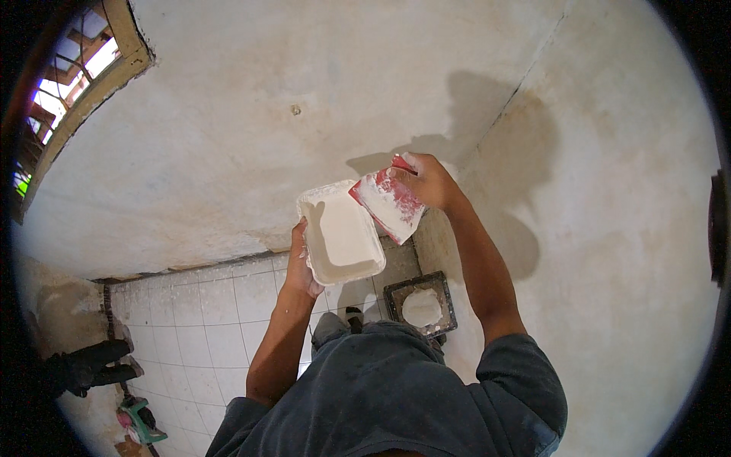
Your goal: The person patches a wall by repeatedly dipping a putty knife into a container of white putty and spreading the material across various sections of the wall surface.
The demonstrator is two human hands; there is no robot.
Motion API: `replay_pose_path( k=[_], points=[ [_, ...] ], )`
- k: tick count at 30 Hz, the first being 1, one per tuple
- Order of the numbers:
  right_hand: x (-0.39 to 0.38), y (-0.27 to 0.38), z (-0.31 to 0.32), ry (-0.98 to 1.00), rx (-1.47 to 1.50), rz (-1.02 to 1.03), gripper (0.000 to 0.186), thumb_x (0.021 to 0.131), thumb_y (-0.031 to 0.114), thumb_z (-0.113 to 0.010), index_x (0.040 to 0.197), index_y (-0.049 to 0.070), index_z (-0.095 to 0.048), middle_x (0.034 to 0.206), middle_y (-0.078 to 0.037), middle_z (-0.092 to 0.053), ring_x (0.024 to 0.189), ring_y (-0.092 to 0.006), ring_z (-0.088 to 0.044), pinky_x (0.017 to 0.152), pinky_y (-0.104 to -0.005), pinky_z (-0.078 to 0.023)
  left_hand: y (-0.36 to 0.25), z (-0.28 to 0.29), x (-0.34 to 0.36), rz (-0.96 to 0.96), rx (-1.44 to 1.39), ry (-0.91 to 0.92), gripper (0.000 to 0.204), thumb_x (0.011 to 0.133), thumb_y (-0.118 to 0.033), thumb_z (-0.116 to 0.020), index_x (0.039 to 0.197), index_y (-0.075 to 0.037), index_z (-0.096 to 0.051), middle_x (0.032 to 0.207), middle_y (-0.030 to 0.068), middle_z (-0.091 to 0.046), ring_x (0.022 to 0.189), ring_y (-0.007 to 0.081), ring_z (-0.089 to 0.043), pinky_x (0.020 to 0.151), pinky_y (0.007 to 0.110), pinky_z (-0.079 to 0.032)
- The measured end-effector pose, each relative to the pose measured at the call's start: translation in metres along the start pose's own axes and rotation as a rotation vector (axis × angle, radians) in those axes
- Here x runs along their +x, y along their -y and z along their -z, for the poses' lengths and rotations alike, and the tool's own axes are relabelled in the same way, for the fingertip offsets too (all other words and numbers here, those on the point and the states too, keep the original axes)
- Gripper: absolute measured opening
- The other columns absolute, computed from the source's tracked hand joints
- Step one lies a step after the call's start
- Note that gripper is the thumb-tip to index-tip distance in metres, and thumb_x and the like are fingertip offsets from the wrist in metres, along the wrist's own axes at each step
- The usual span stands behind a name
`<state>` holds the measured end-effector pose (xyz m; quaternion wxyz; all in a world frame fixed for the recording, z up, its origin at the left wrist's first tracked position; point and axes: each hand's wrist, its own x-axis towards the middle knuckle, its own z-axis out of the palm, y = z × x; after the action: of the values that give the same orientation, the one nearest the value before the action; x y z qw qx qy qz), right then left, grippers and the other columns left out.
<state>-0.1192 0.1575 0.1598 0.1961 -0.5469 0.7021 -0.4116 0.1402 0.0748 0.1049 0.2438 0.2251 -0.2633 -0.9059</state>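
**Tub left, scraper right**

My left hand holds the tub from its left; paste lies in it. My right hand holds the scraper at the tub's far right corner. A container sits on the floor, right of my foot. A wall stands before me, a window at its left.

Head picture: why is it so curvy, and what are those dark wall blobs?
Head view: fisheye distortion bows the tan window frame near the rim; head view: your blobs are soft shadows across pale plastered walls, apparently of the person; head view: white glare shines beyond the frame.
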Motion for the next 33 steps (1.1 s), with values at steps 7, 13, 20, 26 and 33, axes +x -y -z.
replay_pose_path(
  k=[7, 13, 20, 26, 33],
  points=[
    [-0.007, 0.031, -0.002, -0.036, -0.289, 0.020, 0.042, 0.084, 0.037, -0.068, 0.090, -0.005, -0.061, 0.088, -0.025, -0.064, 0.084, -0.0420, -0.062, 0.077, -0.0441, -0.049, 0.000, -0.002, 0.001, 0.012, 0.012, 0.017, 0.060, 0.096, -0.052, -0.037, 0.136, -0.008, -0.044, 0.125, 0.0123, -0.057, 0.110, 0.0238, -0.060, 0.095, 0.038, -0.050],
    [0.021, 0.049, 0.010, -0.102, -0.586, 0.050, 0.042, 0.086, 0.038, -0.065, 0.096, -0.002, -0.062, 0.093, -0.024, -0.063, 0.093, -0.0396, -0.060, 0.081, -0.0449, -0.046, -0.004, -0.003, -0.005, 0.040, 0.019, 0.044, 0.060, 0.097, -0.051, -0.037, 0.137, -0.007, -0.042, 0.126, 0.0135, -0.056, 0.112, 0.0246, -0.060, 0.096, 0.039, -0.050],
    [0.043, 0.075, 0.017, 0.142, -0.682, -0.060, 0.045, 0.087, 0.038, -0.064, 0.104, -0.004, -0.061, 0.104, -0.024, -0.063, 0.101, -0.0421, -0.058, 0.088, -0.0468, -0.046, -0.005, -0.001, -0.004, 0.038, -0.030, 0.079, 0.061, 0.096, -0.051, -0.040, 0.136, -0.005, -0.043, 0.124, 0.0146, -0.058, 0.110, 0.0259, -0.061, 0.096, 0.040, -0.051],
    [0.032, 0.098, -0.009, 0.195, -0.755, 0.054, 0.038, 0.087, 0.034, -0.064, 0.101, -0.002, -0.061, 0.095, -0.023, -0.064, 0.098, -0.0407, -0.059, 0.086, -0.0475, -0.047, -0.004, 0.009, -0.001, 0.031, -0.006, 0.053, 0.062, 0.095, -0.050, -0.044, 0.136, -0.003, -0.043, 0.123, 0.0149, -0.059, 0.109, 0.0252, -0.062, 0.095, 0.039, -0.051],
    [0.043, 0.132, -0.010, 0.267, -0.895, 0.058, 0.027, 0.083, 0.026, -0.064, 0.092, 0.000, -0.065, 0.093, -0.023, -0.066, 0.092, -0.0393, -0.064, 0.079, -0.0473, -0.051, -0.007, 0.012, 0.000, 0.064, -0.027, 0.056, 0.060, 0.096, -0.048, -0.044, 0.135, -0.003, -0.044, 0.123, 0.0151, -0.058, 0.110, 0.0247, -0.061, 0.095, 0.039, -0.051]
  ],
)
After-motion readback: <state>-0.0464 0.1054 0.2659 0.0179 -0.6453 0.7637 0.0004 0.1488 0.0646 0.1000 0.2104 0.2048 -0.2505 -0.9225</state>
